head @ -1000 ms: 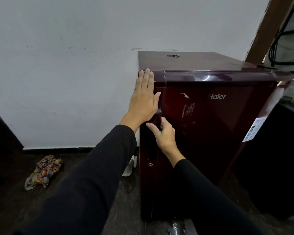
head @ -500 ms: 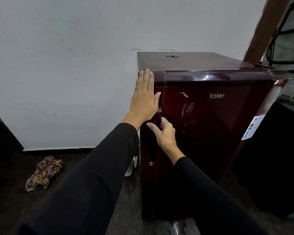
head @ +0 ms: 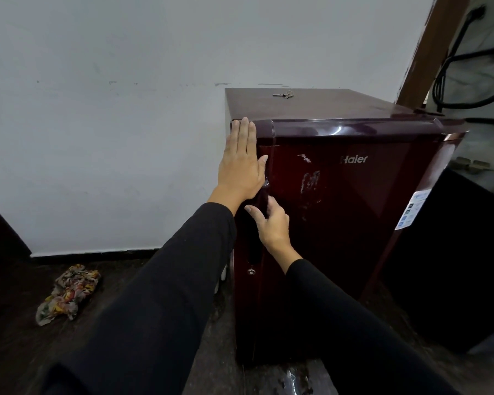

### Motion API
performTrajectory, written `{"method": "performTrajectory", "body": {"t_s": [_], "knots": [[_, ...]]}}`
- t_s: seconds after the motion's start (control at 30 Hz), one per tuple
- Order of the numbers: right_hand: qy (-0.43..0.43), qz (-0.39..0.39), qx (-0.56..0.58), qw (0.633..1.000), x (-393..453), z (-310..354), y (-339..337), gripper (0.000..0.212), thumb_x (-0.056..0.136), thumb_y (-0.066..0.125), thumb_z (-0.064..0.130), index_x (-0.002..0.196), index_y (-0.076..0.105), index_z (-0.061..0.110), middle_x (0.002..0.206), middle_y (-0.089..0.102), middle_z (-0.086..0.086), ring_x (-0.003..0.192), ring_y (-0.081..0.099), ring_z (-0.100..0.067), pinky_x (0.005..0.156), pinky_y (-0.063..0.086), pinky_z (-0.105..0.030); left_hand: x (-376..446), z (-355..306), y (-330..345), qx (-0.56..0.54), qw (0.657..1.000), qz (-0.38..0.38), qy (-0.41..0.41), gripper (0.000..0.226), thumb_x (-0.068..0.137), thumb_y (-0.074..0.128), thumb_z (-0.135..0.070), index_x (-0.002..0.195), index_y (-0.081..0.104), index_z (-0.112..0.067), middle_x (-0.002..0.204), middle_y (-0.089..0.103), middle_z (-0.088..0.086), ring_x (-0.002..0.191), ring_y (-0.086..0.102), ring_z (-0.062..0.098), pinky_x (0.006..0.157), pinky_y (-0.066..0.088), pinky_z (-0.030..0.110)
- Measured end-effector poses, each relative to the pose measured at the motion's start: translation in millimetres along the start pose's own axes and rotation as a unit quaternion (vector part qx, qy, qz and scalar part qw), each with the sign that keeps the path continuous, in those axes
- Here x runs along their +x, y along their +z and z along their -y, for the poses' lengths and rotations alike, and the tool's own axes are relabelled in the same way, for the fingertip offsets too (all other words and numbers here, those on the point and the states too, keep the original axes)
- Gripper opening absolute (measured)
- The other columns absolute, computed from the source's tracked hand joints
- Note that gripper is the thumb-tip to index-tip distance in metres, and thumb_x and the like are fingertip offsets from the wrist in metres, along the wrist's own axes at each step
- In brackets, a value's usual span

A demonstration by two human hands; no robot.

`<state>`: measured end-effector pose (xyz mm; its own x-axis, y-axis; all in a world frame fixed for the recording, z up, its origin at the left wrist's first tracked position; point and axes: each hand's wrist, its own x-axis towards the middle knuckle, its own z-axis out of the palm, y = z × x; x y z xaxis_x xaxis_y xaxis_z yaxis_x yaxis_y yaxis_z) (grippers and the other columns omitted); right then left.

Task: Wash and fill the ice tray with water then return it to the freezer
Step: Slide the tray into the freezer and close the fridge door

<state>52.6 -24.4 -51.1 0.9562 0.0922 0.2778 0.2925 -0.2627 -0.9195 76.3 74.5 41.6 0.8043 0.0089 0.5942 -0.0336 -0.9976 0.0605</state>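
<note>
Against wall: maroon fridge [head: 354, 223] stood on dark floor [head: 17, 352], door shut; ice tray not visible.
Left hand [head: 241, 163]: flat, fingers together, on cabinet's upper left edge.
Right hand [head: 270, 223]: curled around door handle [head: 261, 201].
Floor left: crumpled cloth [head: 69, 293].
Fridge top: keys [head: 282, 95].
Versus 0.5 s earlier: unchanged.

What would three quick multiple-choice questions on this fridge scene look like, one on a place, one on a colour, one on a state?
1. Where do the keys lie?
A. on top of the fridge
B. on the floor
C. in the door lock

2. What colour is the fridge?
A. white
B. dark maroon
C. blue

3. How is the fridge door?
A. wide open
B. taken off
C. shut

Answers:
1 A, the keys rest on the top, near its back edge.
2 B, the whole cabinet is glossy dark red.
3 C, no interior shows; the left hand lies flat at the top corner, and the right hand is at the door's edge.
</note>
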Motion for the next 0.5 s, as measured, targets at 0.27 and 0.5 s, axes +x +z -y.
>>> {"method": "performTrajectory", "body": {"t_s": [0.27,0.5], "knots": [[0.024,0.093,-0.374,0.923,26,52,-57,0.037,0.089,0.064,0.034,0.124,0.062,0.024,0.121,0.066,-0.004,0.113,0.061,-0.028,0.093,0.050,-0.041,5,-18,-40,-0.012,0.998,0.048,-0.034,0.061,0.099,0.031,-0.038,0.147,0.022,-0.001,0.151,0.026,0.021,0.142,0.019,0.033,0.118,0.002,0.047],[-0.074,-0.118,-0.271,0.952,28,84,-78,0.043,0.101,0.042,0.027,0.139,0.046,0.008,0.136,0.056,-0.011,0.124,0.054,-0.030,0.098,0.044,-0.041,-26,-41,-30,-0.081,0.996,0.022,-0.016,0.056,0.101,0.030,-0.030,0.147,0.021,0.000,0.155,0.019,0.021,0.146,0.011,0.032,0.119,0.001,0.040]]}}
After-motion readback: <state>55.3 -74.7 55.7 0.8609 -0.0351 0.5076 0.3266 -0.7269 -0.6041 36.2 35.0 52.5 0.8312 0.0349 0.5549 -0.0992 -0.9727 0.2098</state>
